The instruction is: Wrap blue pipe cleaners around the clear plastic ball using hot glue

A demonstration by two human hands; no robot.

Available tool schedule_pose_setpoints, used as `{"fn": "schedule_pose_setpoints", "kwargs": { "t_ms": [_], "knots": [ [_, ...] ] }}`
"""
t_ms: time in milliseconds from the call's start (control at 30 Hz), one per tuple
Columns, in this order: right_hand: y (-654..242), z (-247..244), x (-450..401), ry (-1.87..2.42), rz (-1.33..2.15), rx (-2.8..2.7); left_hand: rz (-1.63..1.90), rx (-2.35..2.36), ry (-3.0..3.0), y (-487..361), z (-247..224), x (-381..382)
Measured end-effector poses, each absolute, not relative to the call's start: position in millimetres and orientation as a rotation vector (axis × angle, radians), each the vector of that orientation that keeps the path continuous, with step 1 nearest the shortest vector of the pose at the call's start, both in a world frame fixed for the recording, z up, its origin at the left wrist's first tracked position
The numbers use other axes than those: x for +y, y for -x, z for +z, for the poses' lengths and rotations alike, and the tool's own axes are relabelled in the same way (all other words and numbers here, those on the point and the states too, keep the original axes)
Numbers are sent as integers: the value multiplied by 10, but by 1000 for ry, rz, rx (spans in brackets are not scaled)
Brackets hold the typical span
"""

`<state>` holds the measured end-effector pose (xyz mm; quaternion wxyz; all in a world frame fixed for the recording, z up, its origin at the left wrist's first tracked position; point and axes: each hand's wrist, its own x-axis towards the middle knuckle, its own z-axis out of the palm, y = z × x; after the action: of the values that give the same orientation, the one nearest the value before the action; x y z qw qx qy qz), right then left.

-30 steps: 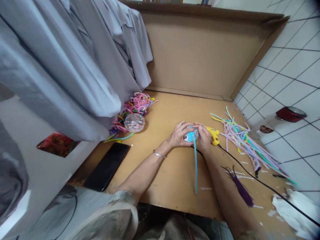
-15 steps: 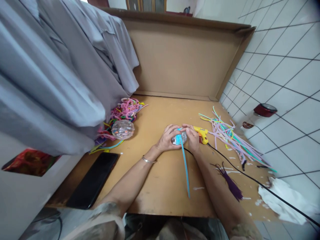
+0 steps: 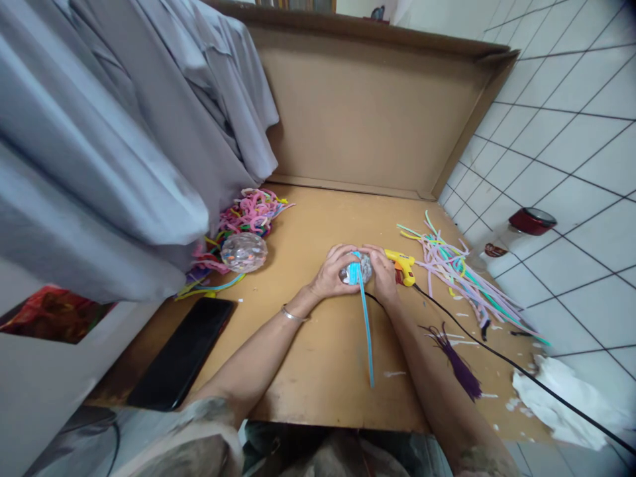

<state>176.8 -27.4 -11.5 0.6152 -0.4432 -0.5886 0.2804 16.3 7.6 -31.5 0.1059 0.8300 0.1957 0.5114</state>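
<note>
Flat black phone (image 3: 181, 354): lies near left.
Purple thread tassel (image 3: 463, 372): lies near right.
Light-blue fuzzy strip (image 3: 367, 331): extends toward the near side; probably soft, easily bent.
Clear rounded plastic-looking piece (image 3: 366, 270): sits mid-scene, wound with blue; looks light, hard, perhaps slippery; best held by its bare sides, off the windings.
Left hand (image 3: 332, 273): grasps the left side, fingers bent.
Right hand (image 3: 383, 271): grasps the right side.
Yellow glue gun (image 3: 406, 267): lies just right of the right hand.

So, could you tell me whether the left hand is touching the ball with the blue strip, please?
Touching: the head view shows the left hand gripping the ball at its left side.
</note>
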Motion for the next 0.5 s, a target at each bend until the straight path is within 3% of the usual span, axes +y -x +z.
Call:
{"fn": "schedule_pose_setpoints", "kwargs": {
  "t_ms": [500],
  "knots": [
    [-1739, -67, -314, 1012, 688, -1335, 1575, 494, -2458, -166, -286, 58]
  ]
}}
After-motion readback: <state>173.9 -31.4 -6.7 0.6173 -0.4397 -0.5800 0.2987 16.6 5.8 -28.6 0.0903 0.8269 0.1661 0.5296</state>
